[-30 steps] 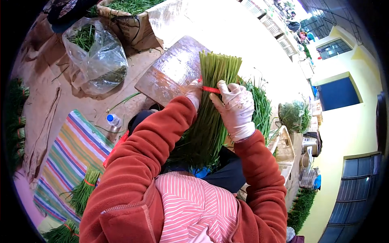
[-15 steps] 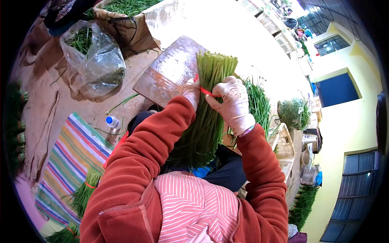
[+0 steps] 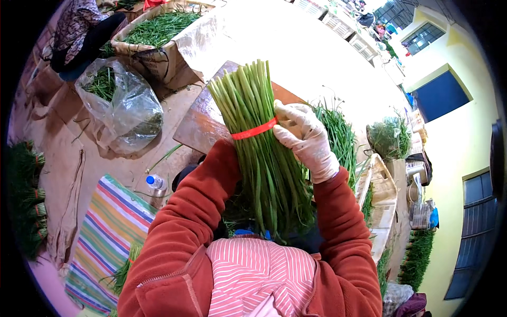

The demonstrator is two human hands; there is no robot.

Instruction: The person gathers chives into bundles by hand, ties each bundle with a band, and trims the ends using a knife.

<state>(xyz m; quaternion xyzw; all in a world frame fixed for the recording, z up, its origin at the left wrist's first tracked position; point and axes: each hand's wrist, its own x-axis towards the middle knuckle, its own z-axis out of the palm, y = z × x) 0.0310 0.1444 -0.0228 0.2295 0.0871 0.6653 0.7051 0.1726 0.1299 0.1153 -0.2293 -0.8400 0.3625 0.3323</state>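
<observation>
A thick bundle of garlic chives (image 3: 259,153) stands upright before me, pale cut ends up and leaves fanning down toward my lap. Around its upper part runs a red band (image 3: 254,129), lying flat across the front. My right hand (image 3: 304,134), in a stained white glove, is closed at the bundle's right edge, its thumb and fingers on the band's end. Behind the bundle's left side my left hand is hidden; only its red sleeve (image 3: 224,164) shows there. A flat board (image 3: 203,119) lies beyond the bundle.
Loose greens (image 3: 338,137) lie to the right beside a plastic crate (image 3: 388,193). At the left are a clear bag of greens (image 3: 127,113), a blue-capped bottle (image 3: 155,182) and a striped cloth (image 3: 113,222). A lined basket (image 3: 171,63) stands farther back, near another person's sleeve (image 3: 76,24).
The bundle's top has tilted left and its front has turned toward me, showing the band across it. My left hand has passed out of sight behind it; my right hand stays at its right edge.
</observation>
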